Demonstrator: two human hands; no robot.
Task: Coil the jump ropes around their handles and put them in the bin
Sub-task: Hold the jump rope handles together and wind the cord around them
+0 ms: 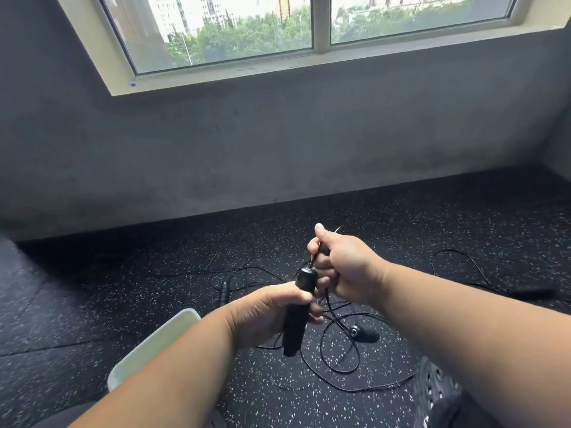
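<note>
Left hand [268,316] wrapped around a black jump-rope handle [298,313], gripped about its middle and held tilted, top end leaning up and to the right, lower end poking out below the fist. Right hand [343,267] just above and beside it, curled closed, thumb up, pinching the thin black cord [313,257] right where it leaves the handle's top cap. Below both hands, loose on the dark speckled floor [463,230]: loops of the same black rope [340,359] sprawled in a tangle, uncoiled. Among the loops, a second black handle [364,333] lying flat to the right of the held one, and a third, ribbed one [224,293] lying farther back, to the left. More cord [463,257] arcing off at the far right, ending near a blurred dark shape, not clear enough to name. Pale bin [160,338] on the floor at lower left, partly hidden behind the left forearm, contents not visible. Grey wall [278,143] beyond, window [247,26] above it.
</note>
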